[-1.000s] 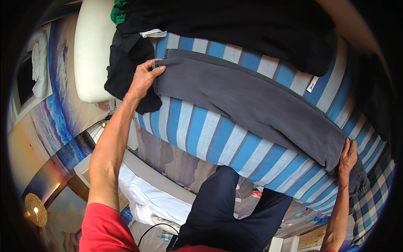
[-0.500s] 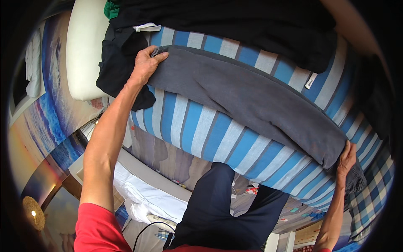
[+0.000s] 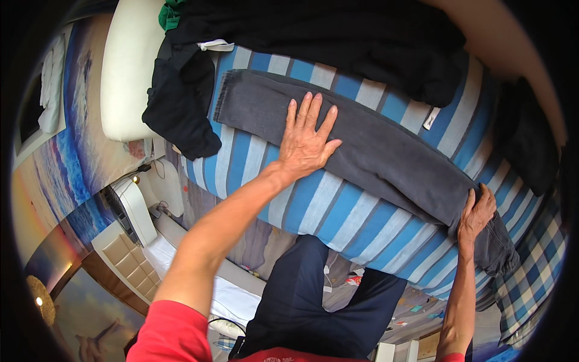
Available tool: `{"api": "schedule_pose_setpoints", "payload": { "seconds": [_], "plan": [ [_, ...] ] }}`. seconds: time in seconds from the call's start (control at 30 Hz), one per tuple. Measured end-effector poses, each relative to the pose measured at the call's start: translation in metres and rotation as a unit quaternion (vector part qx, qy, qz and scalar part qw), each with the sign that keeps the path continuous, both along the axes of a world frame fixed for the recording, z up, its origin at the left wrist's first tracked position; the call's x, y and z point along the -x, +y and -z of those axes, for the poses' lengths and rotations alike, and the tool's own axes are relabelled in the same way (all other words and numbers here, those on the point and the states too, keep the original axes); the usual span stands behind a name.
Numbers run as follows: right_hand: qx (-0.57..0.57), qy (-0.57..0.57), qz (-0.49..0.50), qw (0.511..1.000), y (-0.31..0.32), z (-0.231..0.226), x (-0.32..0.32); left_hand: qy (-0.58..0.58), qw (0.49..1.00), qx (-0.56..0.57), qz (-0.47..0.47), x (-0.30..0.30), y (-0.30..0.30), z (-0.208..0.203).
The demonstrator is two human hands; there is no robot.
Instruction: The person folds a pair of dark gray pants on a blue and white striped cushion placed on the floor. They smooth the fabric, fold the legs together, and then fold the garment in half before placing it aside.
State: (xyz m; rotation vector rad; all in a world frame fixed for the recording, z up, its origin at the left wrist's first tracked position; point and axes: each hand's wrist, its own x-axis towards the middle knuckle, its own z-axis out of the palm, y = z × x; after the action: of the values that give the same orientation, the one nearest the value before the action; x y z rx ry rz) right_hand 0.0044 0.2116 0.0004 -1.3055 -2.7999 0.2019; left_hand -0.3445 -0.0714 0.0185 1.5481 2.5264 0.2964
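Observation:
A pair of dark grey jeans (image 3: 386, 157), folded lengthwise into a long strip, lies across a bed with a blue, white and grey striped cover (image 3: 313, 199). Its frayed hem points left, and the bunched waist end is at the right. My left hand (image 3: 304, 142) rests flat on the leg near the hem, fingers spread and holding nothing. At the other end, my right hand (image 3: 475, 217) lies on the cloth beside the waist with its fingers apart.
Black garments (image 3: 338, 48) are spread along the far side of the bed, with another dark piece (image 3: 181, 96) at the left. A white padded headboard (image 3: 126, 72) stands at the left. A checked cloth (image 3: 531, 283) hangs at the right, and a white bed (image 3: 235, 301) is behind me.
My left hand has let go of the hem and moved right, onto the leg, opening flat. My right hand has shifted slightly left along the waist end, its fingers now apart.

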Motion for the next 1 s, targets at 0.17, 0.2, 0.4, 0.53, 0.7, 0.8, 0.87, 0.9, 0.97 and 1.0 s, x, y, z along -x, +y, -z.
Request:
{"api": "schedule_pose_setpoints", "payload": {
  "seconds": [0.17, 0.2, 0.4, 0.53, 0.7, 0.8, 0.87, 0.9, 0.97, 1.0],
  "plan": [
    [-0.015, 0.05, -0.028, 0.998, -0.007, -0.022, 0.003, -0.012, 0.999, -0.014, -0.031, -0.015, 0.004, 0.012],
    [-0.017, 0.06, -0.034, 0.998, -0.009, -0.027, 0.003, -0.011, 0.999, -0.006, -0.035, -0.02, 0.008, 0.005],
    [0.006, 0.064, -0.01, 0.998, -0.023, -0.002, -0.01, -0.098, 0.993, -0.048, 0.048, -0.119, 0.069, -0.002],
    [0.009, 0.086, -0.011, 0.996, -0.027, -0.01, -0.011, -0.074, 0.996, -0.05, -0.013, -0.163, 0.096, 0.016],
    [0.014, 0.1, -0.02, 0.995, -0.023, 0.0, -0.025, -0.129, 0.989, -0.066, 0.035, -0.188, 0.106, 0.0],
    [0.054, 0.112, -0.023, 0.992, -0.021, -0.003, -0.027, -0.139, 0.986, -0.083, 0.041, -0.223, 0.127, 0.002],
    [0.039, 0.122, -0.047, 0.991, -0.017, -0.017, -0.038, -0.111, 0.991, -0.073, 0.028, -0.234, 0.133, 0.004],
    [0.027, 0.108, -0.047, 0.993, -0.017, -0.022, -0.049, -0.107, 0.991, -0.071, 0.033, -0.235, 0.135, 0.002],
    [0.023, 0.088, -0.07, 0.993, -0.012, -0.013, -0.071, -0.118, 0.989, -0.071, 0.057, -0.243, 0.136, -0.005],
    [0.02, 0.079, -0.08, 0.993, -0.009, -0.012, -0.075, -0.133, 0.985, -0.076, 0.077, -0.247, 0.138, -0.008]
  ]
}}
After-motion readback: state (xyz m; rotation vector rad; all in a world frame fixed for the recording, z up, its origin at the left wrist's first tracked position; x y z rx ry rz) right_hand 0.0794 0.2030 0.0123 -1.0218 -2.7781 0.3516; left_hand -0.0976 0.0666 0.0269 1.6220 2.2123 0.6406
